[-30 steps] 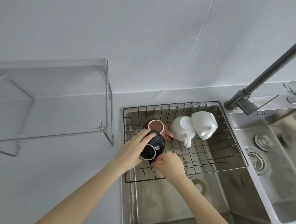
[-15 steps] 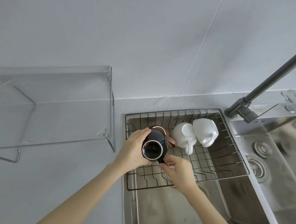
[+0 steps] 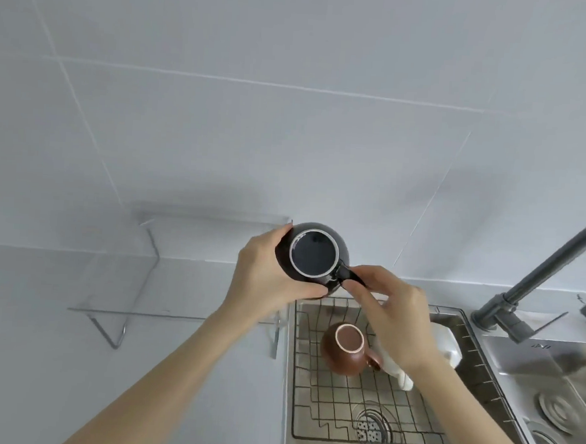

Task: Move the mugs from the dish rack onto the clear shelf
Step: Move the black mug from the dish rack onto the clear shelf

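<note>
Above the dish rack [image 3: 312, 387], both hands carry the black mug [image 3: 312, 255] bottom-up, clear of the wires; the left hand [image 3: 267, 277] wraps its body, the right hand [image 3: 391, 305] pinches its handle; this looks like the carrying step; next, turn it upright and set it on the clear shelf [image 3: 192, 267] just left of the rack; a brown mug [image 3: 345, 348] waits there.

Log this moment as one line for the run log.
black mug lifted off rack | left hand on body | right hand at handle | brown mug in dish rack | clear shelf bare
</note>
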